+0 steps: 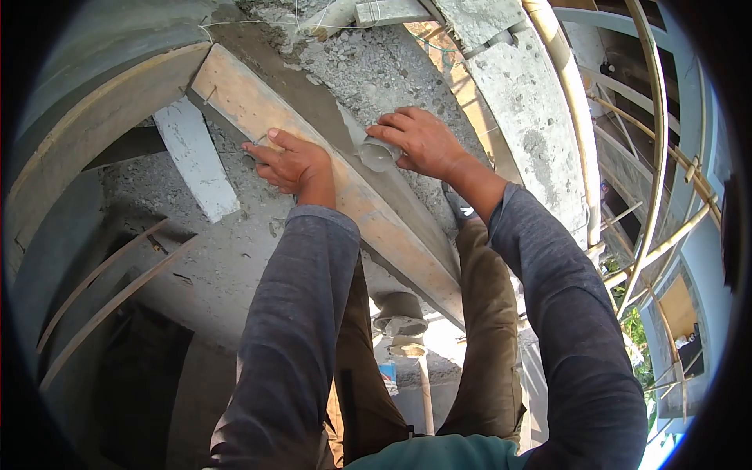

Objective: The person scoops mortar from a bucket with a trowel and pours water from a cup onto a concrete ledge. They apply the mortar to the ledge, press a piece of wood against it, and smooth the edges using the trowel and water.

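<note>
A long wooden board [376, 215] runs diagonally, with wet grey mortar [423, 207] along its right side. My left hand [291, 164] grips the board's left edge, thumb on the top face and fingers over the side. Across the board, my right hand [419, 141] is closed on a grey metal trowel [377, 157]. The trowel's blade lies against the mortar beside the board; its handle is hidden by my fingers.
A curved wooden form board [102, 110] meets the long board at upper left, near a white-grey block [196, 157]. Rough concrete [376, 70] lies beyond. Bamboo poles [654, 157] stand at right. Between my legs, a bucket [399, 307] shows lower down.
</note>
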A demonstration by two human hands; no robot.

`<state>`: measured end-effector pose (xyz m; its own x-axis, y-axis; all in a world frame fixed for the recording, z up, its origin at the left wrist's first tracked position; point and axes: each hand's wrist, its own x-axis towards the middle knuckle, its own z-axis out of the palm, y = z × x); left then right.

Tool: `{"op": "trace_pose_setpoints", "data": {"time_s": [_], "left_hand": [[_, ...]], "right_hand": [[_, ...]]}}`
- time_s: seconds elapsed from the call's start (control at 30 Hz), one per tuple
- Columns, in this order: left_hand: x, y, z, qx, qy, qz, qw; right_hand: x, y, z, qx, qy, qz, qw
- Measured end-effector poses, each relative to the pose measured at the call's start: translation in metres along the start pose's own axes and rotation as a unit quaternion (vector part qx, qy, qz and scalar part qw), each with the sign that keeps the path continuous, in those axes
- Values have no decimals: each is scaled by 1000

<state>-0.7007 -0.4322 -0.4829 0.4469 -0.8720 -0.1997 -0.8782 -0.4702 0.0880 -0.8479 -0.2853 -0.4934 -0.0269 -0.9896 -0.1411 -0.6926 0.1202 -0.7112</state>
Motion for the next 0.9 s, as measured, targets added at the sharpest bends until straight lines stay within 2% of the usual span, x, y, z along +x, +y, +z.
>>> {"op": "trace_pose_setpoints", "data": {"time_s": [0.07, 0.13, 0.27, 0.37, 0.43, 0.5, 0.6, 0.67, 0.7, 0.77, 0.9], "left_hand": [[2, -2, 3, -7, 19, 7, 1000], [3, -3, 4, -7, 16, 5, 1000], [3, -3, 5, -17, 18, 9, 1000], [3, -2, 4, -11, 10, 4, 1000], [2, -3, 4, -7, 12, 8, 1000], [1, -3, 3, -3, 15, 11, 1000], [0, 0, -1, -6, 4, 9, 1000], [-1, 2, -5, -5, -13, 4, 1000], [-1, 1, -5, -3, -11, 2, 1000], [-2, 2, -6, -9, -11, 5, 1000], [0, 2, -5, -14, -14, 10, 1000]], "right_hand": [[-33, 7, 4, 38, -18, 6, 999], [-59, 12, 6, 97, -61, 68, 991], [-74, 20, 6, 104, -61, 135, 983], [-47, 23, 2, 73, -7, 167, 983], [-8, 19, -5, 57, 71, 197, 976], [38, 12, -13, 8, 104, 208, 973], [97, 4, -15, -8, 123, 198, 972], [122, 2, -12, -14, 144, 125, 981], [126, 3, -8, -11, 143, 124, 982], [131, 4, -1, 18, 135, 51, 989], [91, 4, 12, 76, 107, 25, 991]]}}
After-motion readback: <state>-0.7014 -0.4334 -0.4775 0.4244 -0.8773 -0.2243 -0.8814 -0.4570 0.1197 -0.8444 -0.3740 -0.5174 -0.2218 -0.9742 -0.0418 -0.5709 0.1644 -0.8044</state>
